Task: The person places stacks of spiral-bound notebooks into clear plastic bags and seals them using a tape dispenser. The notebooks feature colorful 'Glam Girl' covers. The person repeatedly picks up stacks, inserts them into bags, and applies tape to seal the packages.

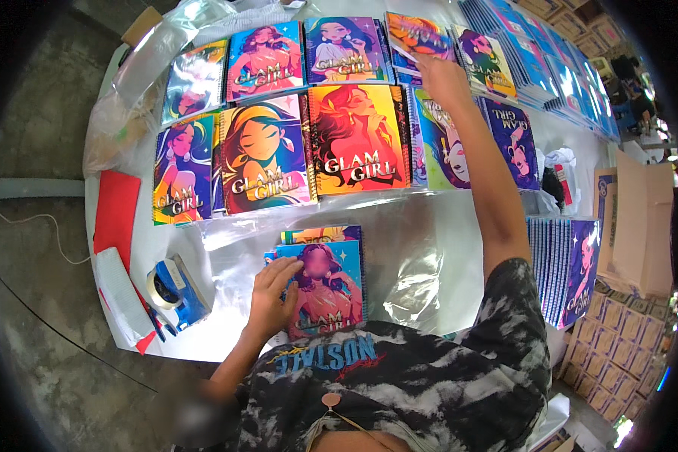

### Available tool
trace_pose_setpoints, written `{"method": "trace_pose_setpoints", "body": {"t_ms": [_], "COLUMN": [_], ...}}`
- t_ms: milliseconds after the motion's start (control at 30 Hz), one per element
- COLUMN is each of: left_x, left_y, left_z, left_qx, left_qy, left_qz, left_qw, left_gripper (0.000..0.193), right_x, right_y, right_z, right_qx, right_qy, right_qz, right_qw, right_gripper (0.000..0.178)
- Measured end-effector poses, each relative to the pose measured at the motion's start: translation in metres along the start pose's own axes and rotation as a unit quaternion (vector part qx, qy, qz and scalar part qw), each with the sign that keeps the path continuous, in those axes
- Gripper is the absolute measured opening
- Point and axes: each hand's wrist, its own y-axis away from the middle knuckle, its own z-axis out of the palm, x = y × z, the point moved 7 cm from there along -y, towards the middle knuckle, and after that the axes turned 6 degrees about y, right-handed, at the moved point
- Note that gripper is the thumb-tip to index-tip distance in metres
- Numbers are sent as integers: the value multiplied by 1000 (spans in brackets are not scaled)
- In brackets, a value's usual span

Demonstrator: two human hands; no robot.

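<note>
My left hand (273,290) lies with fingers stretched over the left side of a spiral notebook (328,290) with a blue and pink cover. That notebook tops a small pile close to my body, and a yellow-orange notebook (324,234) juts out behind it. My right arm reaches to the far row, where my right hand (438,75) grips the near edge of an orange-covered notebook (418,38). This notebook is tilted and smeared by motion, above another notebook. My right fingertips are partly hidden.
Two rows of illustrated notebooks (360,139) span the white table. Further notebook stacks stand at right (561,264) and far right (527,60). A blue tape dispenser (181,290) and red cloth-like piece (117,211) lie left. Clear plastic (414,282) and a cardboard box (633,226) are at right.
</note>
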Motion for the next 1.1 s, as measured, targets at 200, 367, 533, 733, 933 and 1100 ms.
{"method": "trace_pose_setpoints", "body": {"t_ms": [200,367,533,733,933,1100], "left_x": [-23,-19,-23,-18,-12,109], "left_y": [-13,-12,3,11,3,-9], "left_z": [-25,21,31,29,16,-82], "left_qx": [119,-5,20,40,112,236], "left_qy": [292,-105,-177,-167,-170,-155], "left_qz": [-134,-121,-113,-125,-65,227], "left_qw": [939,987,977,977,977,932], "left_gripper": [69,71,69,68,81,69], "right_x": [-118,31,144,144,24,-150], "right_y": [114,50,36,25,78,212], "right_z": [-121,-44,44,48,-134,-253], "right_qx": [-161,-31,230,9,318,254], "right_qy": [-153,-16,186,85,-156,-312], "right_qz": [-210,60,31,116,-53,-373], "right_qw": [952,998,955,990,933,836], "right_gripper": [35,30,25,21,15,20]}}
